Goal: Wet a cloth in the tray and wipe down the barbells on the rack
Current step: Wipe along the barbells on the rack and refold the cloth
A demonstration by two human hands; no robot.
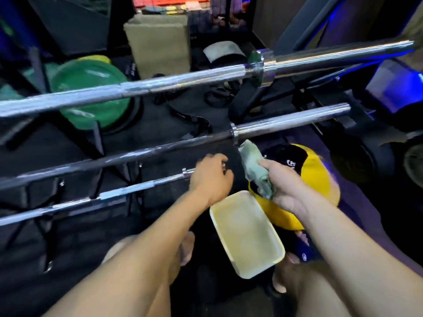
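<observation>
Three chrome barbells lie across a black rack: a top barbell (160,82), a middle barbell (286,121) and a lowest barbell (128,191). My left hand (210,177) grips the right end of the lowest barbell, fingers curled over it. My right hand (286,188) holds a bunched pale green cloth (254,165) just below the collar of the middle barbell, above a pale yellow tray (272,255) on the floor. The cloth touches no bar that I can tell.
A yellow and black ball (315,175) sits right of the tray. Green weight plates (89,81) and black straps (194,120) lie behind the rack. A tan foam block (158,44) stands further back. My bare knees and feet are below the tray.
</observation>
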